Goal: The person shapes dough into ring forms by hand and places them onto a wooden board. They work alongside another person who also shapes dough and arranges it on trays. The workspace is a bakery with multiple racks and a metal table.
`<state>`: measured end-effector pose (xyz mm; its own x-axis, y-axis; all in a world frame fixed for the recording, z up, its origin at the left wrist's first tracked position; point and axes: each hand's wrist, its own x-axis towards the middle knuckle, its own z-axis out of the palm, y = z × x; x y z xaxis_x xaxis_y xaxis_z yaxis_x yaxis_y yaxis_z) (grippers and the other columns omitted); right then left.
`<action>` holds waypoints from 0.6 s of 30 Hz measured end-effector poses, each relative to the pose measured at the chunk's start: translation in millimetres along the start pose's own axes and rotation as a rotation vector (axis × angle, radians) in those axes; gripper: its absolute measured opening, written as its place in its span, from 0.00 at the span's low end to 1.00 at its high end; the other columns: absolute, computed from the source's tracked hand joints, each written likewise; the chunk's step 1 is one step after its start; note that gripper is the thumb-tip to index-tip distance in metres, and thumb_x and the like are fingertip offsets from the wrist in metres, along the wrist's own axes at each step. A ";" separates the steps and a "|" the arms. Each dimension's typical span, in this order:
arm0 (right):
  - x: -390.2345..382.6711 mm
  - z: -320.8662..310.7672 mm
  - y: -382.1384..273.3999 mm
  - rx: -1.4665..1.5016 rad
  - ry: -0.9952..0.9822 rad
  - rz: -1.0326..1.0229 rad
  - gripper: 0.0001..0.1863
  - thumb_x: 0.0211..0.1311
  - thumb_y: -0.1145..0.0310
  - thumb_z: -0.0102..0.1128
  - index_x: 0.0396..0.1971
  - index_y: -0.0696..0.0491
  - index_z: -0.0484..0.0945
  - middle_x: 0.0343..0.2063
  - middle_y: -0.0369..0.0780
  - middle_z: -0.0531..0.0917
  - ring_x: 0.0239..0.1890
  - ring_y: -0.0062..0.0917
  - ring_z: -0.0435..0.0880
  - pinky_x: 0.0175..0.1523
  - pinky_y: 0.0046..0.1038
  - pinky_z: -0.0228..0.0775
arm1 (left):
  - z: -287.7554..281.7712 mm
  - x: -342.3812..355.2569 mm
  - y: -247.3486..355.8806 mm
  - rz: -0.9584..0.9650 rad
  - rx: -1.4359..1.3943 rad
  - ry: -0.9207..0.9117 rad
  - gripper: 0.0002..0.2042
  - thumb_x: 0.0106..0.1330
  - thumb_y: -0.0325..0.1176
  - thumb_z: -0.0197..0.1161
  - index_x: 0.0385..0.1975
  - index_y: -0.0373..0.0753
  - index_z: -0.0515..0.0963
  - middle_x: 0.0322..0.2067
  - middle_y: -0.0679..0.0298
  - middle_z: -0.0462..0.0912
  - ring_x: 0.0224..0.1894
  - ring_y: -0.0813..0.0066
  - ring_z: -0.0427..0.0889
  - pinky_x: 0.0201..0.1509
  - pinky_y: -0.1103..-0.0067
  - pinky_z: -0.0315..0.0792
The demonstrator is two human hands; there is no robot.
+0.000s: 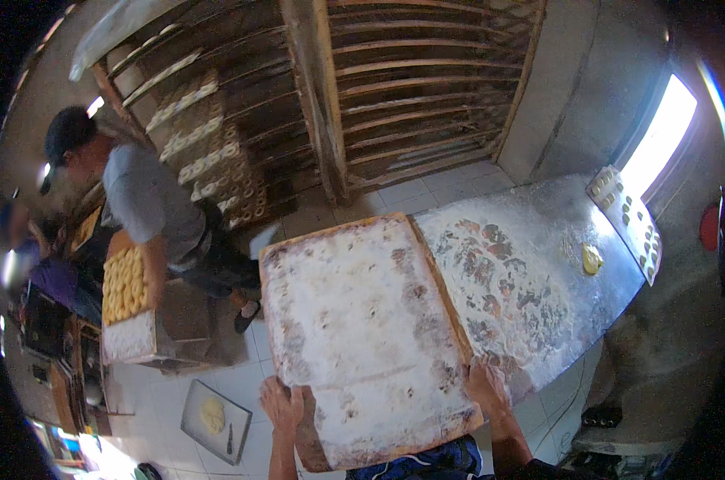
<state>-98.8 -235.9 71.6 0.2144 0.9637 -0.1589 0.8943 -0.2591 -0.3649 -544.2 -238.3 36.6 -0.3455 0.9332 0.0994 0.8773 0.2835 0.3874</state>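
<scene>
A large wooden board (362,312), its face white with flour and its corners darker, is held in front of my body, partly beside the table. My left hand (281,402) grips its left edge near the lower corner, thumb on the floured face and fingers partly hidden beneath. On the opposite edge, my right hand (484,381) is closed round the rim near the table's corner. Nothing lies on the board but flour and some dark specks.
A flour-dusted metal table (562,300) adjoins the board, with a yellow lump (591,258) and a tray of small pieces (638,232). Wooden racks (426,84) stand behind. Left, a person (154,192) stands by yellow buns (125,280). A floor tray (190,416) holds dough and a knife.
</scene>
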 end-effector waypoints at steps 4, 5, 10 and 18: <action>70.0 -18.4 -35.3 0.140 0.188 -0.250 0.23 0.71 0.59 0.56 0.59 0.57 0.73 0.51 0.55 0.82 0.54 0.52 0.81 0.57 0.48 0.74 | -9.0 65.7 72.5 0.371 0.247 0.301 0.27 0.59 0.36 0.62 0.57 0.29 0.70 0.57 0.44 0.72 0.62 0.39 0.68 0.67 0.52 0.60; 113.2 -17.3 -58.5 0.291 0.234 -0.378 0.23 0.71 0.60 0.58 0.60 0.55 0.72 0.51 0.53 0.83 0.54 0.51 0.81 0.57 0.46 0.75 | 0.8 94.9 92.7 0.390 0.050 0.350 0.26 0.60 0.33 0.61 0.59 0.29 0.70 0.58 0.44 0.72 0.64 0.41 0.67 0.70 0.55 0.59; 257.0 50.7 -237.0 1.127 0.312 -0.413 0.11 0.74 0.64 0.53 0.41 0.57 0.74 0.33 0.50 0.83 0.36 0.47 0.83 0.43 0.39 0.74 | 91.9 244.0 194.4 0.168 -0.937 0.383 0.13 0.63 0.21 0.49 0.44 0.32 0.76 0.44 0.54 0.78 0.48 0.66 0.77 0.52 0.73 0.72; 298.4 96.1 -283.9 0.885 0.279 -0.366 0.14 0.74 0.64 0.48 0.33 0.58 0.74 0.24 0.53 0.79 0.29 0.49 0.80 0.36 0.41 0.70 | 132.9 277.7 215.3 0.041 -1.227 0.335 0.08 0.61 0.23 0.43 0.25 0.36 0.71 0.23 0.69 0.72 0.26 0.82 0.66 0.28 0.82 0.62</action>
<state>-326.5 119.1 39.7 0.1704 0.9448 0.2798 0.3334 0.2120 -0.9186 -407.0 111.3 25.8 -0.5500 0.7840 0.2879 0.0679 -0.3015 0.9510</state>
